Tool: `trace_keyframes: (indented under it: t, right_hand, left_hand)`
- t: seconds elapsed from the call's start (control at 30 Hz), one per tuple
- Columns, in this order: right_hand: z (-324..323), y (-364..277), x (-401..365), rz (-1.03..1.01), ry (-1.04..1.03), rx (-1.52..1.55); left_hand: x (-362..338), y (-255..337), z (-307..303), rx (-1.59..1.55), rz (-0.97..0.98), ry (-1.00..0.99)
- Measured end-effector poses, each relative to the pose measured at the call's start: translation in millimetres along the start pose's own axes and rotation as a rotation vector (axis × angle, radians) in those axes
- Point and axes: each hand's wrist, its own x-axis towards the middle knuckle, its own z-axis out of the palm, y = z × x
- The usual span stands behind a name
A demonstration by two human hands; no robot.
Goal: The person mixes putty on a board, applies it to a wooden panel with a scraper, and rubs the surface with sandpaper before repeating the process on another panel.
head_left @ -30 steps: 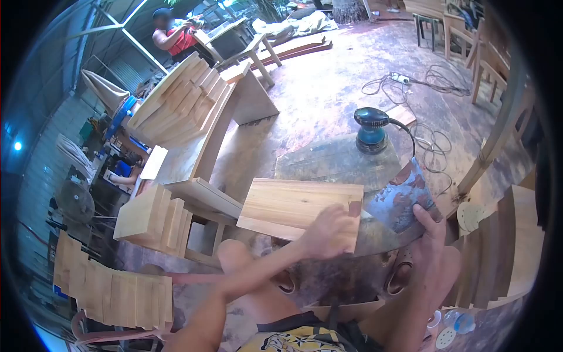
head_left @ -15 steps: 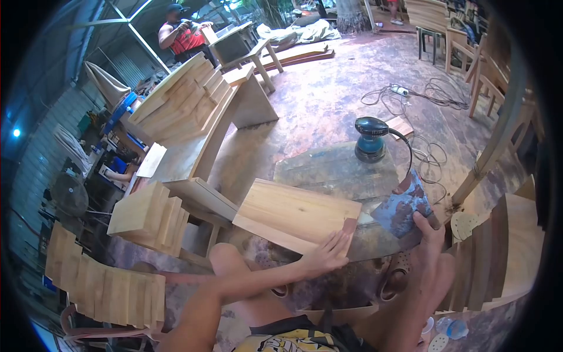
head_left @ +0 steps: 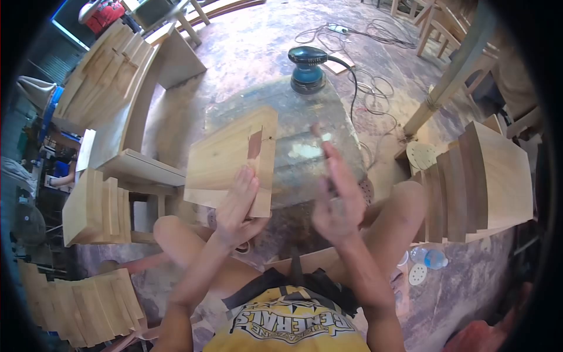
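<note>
A pale wooden board (head_left: 220,158) is tilted above the worn work surface (head_left: 234,105). My left hand (head_left: 237,202) grips its lower right edge, fingers together on the face. A reddish-brown patch, seemingly sandpaper (head_left: 254,145), lies at my left fingertips. To the right of the board, my right hand (head_left: 340,202) is raised and smeared by motion; what it holds, if anything, is unclear. A small reddish blur shows just above its fingers. The blue and black sander (head_left: 307,73) stands upright at the back of the work surface, its cable running right.
Stacked boards stand at left (head_left: 97,208), lower left (head_left: 85,302) and right (head_left: 498,176). Behind at left is a wooden bench (head_left: 135,111). Cables (head_left: 375,88) coil on the floor near a wooden post (head_left: 437,97). A person in red (head_left: 102,16) is at the upper left.
The view has shifted. The board has turned and tilted up, with my left hand now gripping its edge. My right hand has moved closer to the board; the blue and brown sheet it held no longer shows clearly.
</note>
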Motion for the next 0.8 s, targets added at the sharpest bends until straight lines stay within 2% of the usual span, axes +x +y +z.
trace_keyframes:
  t: [0.07,0.23,0.33,0.43,0.5,0.53,0.6,0.63,0.7,0.73,0.8]
  right_hand:
    - [15,-7,-5,-0.148,0.016,0.085]
    - [34,-2,-19,-0.223,-0.028,0.047]
    - [36,-5,-20,-0.334,-0.129,0.030]
    - [41,-6,-23,-0.363,-0.169,0.043]
    - [47,-1,-30,-0.189,0.011,0.193]
    - [45,-1,-32,-0.194,0.009,0.193]
    - [36,-12,-24,0.104,0.034,0.156]
    - [35,-15,-17,0.104,0.041,0.157]
    - [33,-24,-5,0.211,-0.111,0.276]
    - [32,-27,1,0.217,-0.103,0.275]
    - [32,-29,11,0.124,-0.264,0.191]
  left_hand:
    - [-3,5,2,-0.014,0.047,-0.014]
    - [-11,12,-2,-0.088,-0.007,0.066]
    - [-19,17,-2,-0.159,-0.074,0.046]
    - [-16,20,-1,-0.161,-0.051,0.085]
    - [-12,22,-4,-0.125,-0.042,0.113]
    - [-10,22,-6,-0.086,-0.029,0.139]
    - [-9,21,-12,-0.096,-0.034,0.158]
    - [-9,21,-14,-0.109,-0.038,0.165]
    - [-11,21,-15,-0.102,-0.044,0.157]
    - [-12,21,-15,-0.095,-0.056,0.161]
    - [-13,22,-13,-0.094,-0.058,0.142]
